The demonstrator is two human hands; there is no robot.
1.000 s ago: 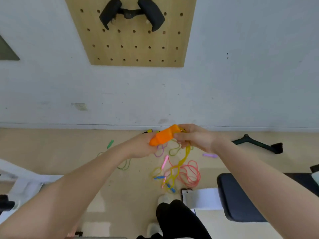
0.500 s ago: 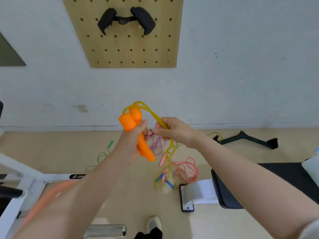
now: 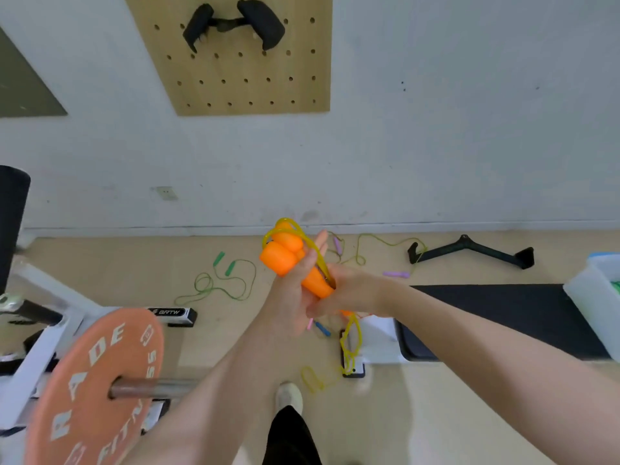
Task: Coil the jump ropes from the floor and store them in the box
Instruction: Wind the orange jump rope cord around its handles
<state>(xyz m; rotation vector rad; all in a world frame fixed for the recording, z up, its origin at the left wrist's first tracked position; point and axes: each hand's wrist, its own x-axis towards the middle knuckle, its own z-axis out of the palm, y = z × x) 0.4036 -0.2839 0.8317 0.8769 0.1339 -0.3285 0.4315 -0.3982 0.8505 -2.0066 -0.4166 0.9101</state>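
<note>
My left hand (image 3: 293, 290) holds the two orange handles (image 3: 281, 255) of a jump rope against its palm, fingers pointing up. Its yellow cord (image 3: 350, 340) loops over the handles and hangs down to the floor. My right hand (image 3: 352, 290) grips the cord and the lower end of one handle. On the floor lie a green rope (image 3: 218, 283), a thin yellow-green rope with purple handles (image 3: 396, 274) and pink and blue handles (image 3: 320, 327) under my hands. A translucent white box (image 3: 593, 290) stands at the right edge on the bench.
An orange weight plate (image 3: 94, 391) on a barbell fills the lower left, beside a white rack frame (image 3: 40, 330). A black bench pad (image 3: 503, 323) lies right. A black cable handle bar (image 3: 469, 251) rests by the wall. My shoe (image 3: 288, 397) is below.
The view has swung left and down, bringing the weight plate in. My right hand has slid down from the top of the cord to the lower handle end, drawing the cord around the handles.
</note>
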